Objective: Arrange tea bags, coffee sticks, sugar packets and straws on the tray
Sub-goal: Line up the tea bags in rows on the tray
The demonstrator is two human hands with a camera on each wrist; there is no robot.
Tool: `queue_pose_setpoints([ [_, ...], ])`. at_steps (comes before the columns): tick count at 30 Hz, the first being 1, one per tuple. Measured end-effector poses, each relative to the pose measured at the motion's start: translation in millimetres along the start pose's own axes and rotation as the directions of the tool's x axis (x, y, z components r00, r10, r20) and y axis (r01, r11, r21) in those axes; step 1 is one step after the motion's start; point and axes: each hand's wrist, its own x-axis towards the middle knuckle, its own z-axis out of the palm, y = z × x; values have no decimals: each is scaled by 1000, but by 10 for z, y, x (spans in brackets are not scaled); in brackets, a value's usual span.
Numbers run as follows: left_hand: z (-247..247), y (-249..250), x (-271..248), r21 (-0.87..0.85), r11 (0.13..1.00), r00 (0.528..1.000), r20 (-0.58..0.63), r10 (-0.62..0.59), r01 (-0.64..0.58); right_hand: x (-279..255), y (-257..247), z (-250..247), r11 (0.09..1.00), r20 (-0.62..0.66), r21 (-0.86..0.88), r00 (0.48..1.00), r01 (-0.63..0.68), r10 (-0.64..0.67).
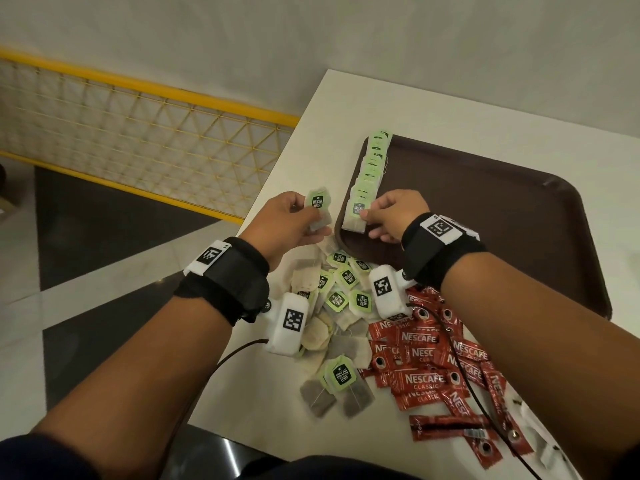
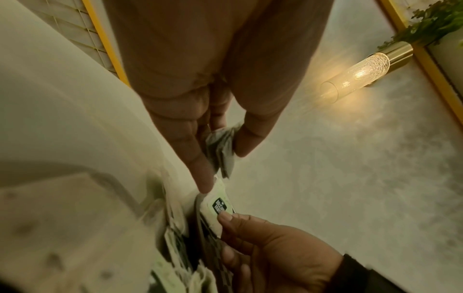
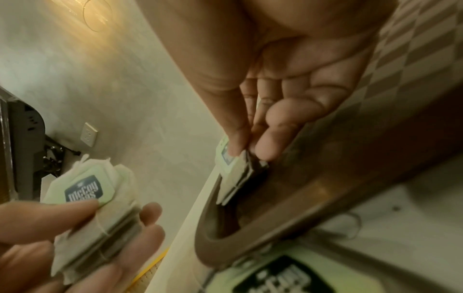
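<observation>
A brown tray (image 1: 502, 216) lies on the white table (image 1: 433, 109). Along its left edge runs a row of green-tagged tea bags (image 1: 372, 168). My right hand (image 1: 388, 216) pinches the nearest tea bag (image 1: 356, 216) of that row at the tray's near-left corner; the right wrist view shows this bag (image 3: 233, 170) between thumb and fingers. My left hand (image 1: 294, 223) holds a small stack of tea bags (image 1: 318, 206) just left of the tray, also seen as a stack (image 3: 95, 206) in the right wrist view. Loose tea bags (image 1: 336, 306) and red coffee sticks (image 1: 436, 368) are piled near the table's front.
A yellow-framed mesh railing (image 1: 138, 133) stands left of the table over a dark and white floor. Cables run from both wrist cameras across the coffee sticks. A lit wall lamp (image 2: 358, 73) shows in the left wrist view.
</observation>
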Motion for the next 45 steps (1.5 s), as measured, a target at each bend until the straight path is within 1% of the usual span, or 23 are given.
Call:
queue_pose_setpoints([
  [2,-18,-14,12,64,998,1000,-7,3,-3,1,4,-12,999,0,-38,1000,13,-13],
  [5,-22,-32,27,142,990,999,-36,21,-16,7,-26,-1,997,18,-72,999,-33,34],
  [8,-4,-37,33,125,992,1000,-25,14,-11,0,-41,34,994,17,-94,998,-64,65],
  [11,19,-37,37,127,992,1000,18,16,-18,-6,-20,17,997,-13,-69,999,-47,46],
  [12,28,-40,47,140,990,999,25,20,-24,-21,-15,1,998,-28,-60,999,-28,27],
  [14,47,-39,72,165,985,999,34,37,-42,-52,-5,-28,997,-42,-43,997,61,-63],
  [16,86,-21,87,184,980,996,56,62,-71,-114,-12,-40,982,-11,-29,982,186,-187],
  [17,111,-8,88,199,976,995,71,77,-90,-147,-19,-37,974,20,-29,974,226,-225],
  [18,136,2,90,218,970,992,84,91,-108,-174,-21,-30,968,53,-27,968,248,-247],
  [20,178,11,88,255,957,988,106,115,-139,-206,-16,-19,967,95,2,963,254,-253],
  [22,204,4,99,280,948,986,109,127,-153,-201,4,-18,970,85,42,966,240,-243],
  [24,203,-1,107,240,960,988,97,124,-144,-185,35,-36,974,66,84,974,210,-216],
  [26,163,-2,113,195,973,991,62,116,-126,-163,72,-64,982,44,119,987,147,-153],
  [29,56,-19,122,242,962,992,28,122,-125,-133,111,-82,990,53,138,998,29,-37],
  [32,-4,-24,119,285,951,992,9,124,-122,-126,108,-37,986,101,161,995,-35,18],
  [35,-25,5,100,340,931,989,-17,150,-135,-121,74,11,984,121,156,990,-85,67],
  [40,-29,1,53,366,920,990,66,126,-141,-138,17,29,978,118,105,979,-179,166],
  [43,-4,-4,30,339,931,989,102,106,-134,-143,29,17,977,121,107,978,-182,169],
  [45,21,-2,27,312,941,989,103,104,-132,-166,30,-20,981,103,128,985,-148,136],
])
